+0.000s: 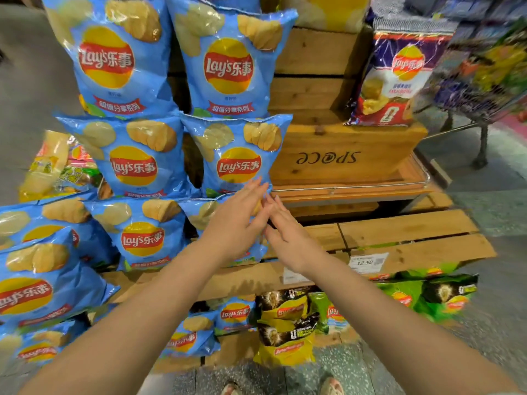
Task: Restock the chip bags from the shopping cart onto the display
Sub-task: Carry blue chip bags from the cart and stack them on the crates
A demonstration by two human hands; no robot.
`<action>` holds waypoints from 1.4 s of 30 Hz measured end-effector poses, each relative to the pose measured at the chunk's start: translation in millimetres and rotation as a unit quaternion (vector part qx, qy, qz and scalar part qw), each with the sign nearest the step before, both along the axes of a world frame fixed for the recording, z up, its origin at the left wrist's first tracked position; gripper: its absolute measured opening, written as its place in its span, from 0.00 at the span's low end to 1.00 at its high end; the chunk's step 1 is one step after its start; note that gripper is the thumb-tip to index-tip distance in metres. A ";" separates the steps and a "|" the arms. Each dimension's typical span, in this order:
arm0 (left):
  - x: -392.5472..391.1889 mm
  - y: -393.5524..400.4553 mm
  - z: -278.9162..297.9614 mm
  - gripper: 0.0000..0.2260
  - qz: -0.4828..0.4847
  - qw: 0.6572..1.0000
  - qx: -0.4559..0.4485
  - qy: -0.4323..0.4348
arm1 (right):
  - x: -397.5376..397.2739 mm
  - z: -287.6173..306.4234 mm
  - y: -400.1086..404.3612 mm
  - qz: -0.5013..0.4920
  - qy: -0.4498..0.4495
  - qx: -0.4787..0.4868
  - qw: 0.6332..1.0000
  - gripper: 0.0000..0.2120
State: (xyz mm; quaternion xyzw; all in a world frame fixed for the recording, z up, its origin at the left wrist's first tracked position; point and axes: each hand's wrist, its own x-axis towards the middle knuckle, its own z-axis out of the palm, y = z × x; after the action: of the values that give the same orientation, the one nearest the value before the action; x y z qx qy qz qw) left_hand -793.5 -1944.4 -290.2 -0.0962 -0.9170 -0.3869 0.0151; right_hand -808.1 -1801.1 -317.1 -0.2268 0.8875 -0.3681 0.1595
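The blue chip bags (229, 67) on the display carry the logo "Lay's乐事", with a red banner below reading "超值分享系列". The wooden crate (342, 158) bears the word "space", printed upside down. A white price tag (366, 262) on the wooden slat reads "12.50".

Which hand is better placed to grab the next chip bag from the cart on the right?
The right hand, probably. It is open, holds nothing and lies nearer the shopping cart at the upper right. The left hand rests open against a blue chip bag on the display and would have to cross over.
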 end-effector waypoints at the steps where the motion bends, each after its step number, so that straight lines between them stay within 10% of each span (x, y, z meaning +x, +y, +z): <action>1: 1.4 8.4 14.5 0.22 -0.014 1.000 0.014 -0.002 | 1.6 14.8 9.0 0.000 0.018 -0.007 1.000 0.25; 18: 55.1 259.4 226.2 0.11 -0.155 0.979 0.119 0.065 | 80.2 244.3 281.4 -0.038 0.141 -0.068 0.987 0.18; 42: 6.3 617.4 212.9 0.15 -0.341 0.932 0.115 0.043 | 90.9 240.2 624.1 -0.243 0.164 0.018 0.956 0.17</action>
State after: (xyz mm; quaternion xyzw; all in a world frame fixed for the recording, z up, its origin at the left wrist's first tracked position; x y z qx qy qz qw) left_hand -787.1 -1327.0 -77.3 -0.4170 -0.7770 -0.4667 -0.0668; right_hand -717.2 -1177.0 -76.9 -0.0583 0.9363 -0.3373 -0.0785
